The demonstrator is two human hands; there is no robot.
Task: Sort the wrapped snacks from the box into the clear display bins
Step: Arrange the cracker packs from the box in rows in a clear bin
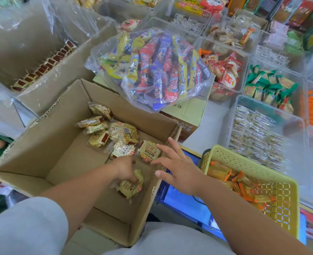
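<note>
1. Picking out of the cardboard box (63, 159): gripping one yellow wrapped snack (131, 187) with the left hand (124, 167), fingers (134, 178) curled over it, low against the near right wall.
2. Hovering the right hand (181, 172) over that wall's rim, fingers (165, 149) spread and holding nothing, tips just beside another packet (149, 150).
3. Leaving a heap of like packets (111, 131) toward the far right corner, so judged well short of done.
4. Calling next, probably, for lifting the held snack clear of the wall and carrying it right and away.
5. Passing over the yellow basket (234, 159) of orange-wrapped sticks to reach the clear display bins (231, 111) beyond on the worktop (212, 122); cannot tell the matching bin.
6. Minding the bulging bag of mixed snacks (152, 70), resting on a carton (190, 115) behind the box.
</note>
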